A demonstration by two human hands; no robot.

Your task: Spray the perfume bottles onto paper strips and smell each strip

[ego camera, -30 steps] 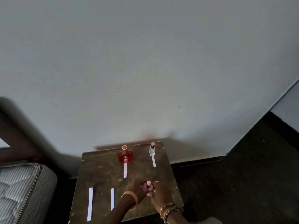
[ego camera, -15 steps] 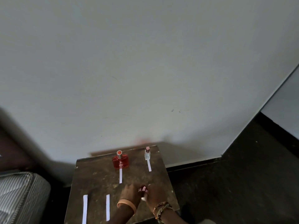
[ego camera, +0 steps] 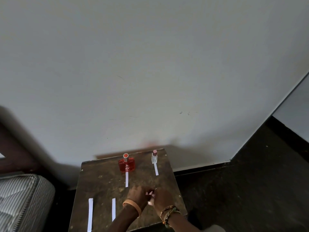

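Note:
A small pink-capped perfume bottle [ego camera: 150, 193] sits between my two hands, low over the front of the dark table [ego camera: 93, 181]. My left hand [ego camera: 136, 195] and my right hand [ego camera: 161, 200] both close around it and hide most of its body. At the back stand a red perfume bottle [ego camera: 126, 164] and a small clear bottle with a pink cap [ego camera: 154, 157]. One white paper strip [ego camera: 126, 179] lies in front of the red bottle, another strip [ego camera: 156, 169] in front of the clear one. Two more strips [ego camera: 90, 215] [ego camera: 113, 209] lie at the front left.
The table stands against a pale wall [ego camera: 150, 81]. A striped mattress [ego camera: 20, 198] and a dark wooden bed frame [ego camera: 13, 148] are at the left. Dark floor [ego camera: 234, 190] lies to the right of the table.
My hands have drawn closer together and sunk toward the tabletop, so the pink-capped bottle shows less than before. The bottles at the back and the strips have not moved.

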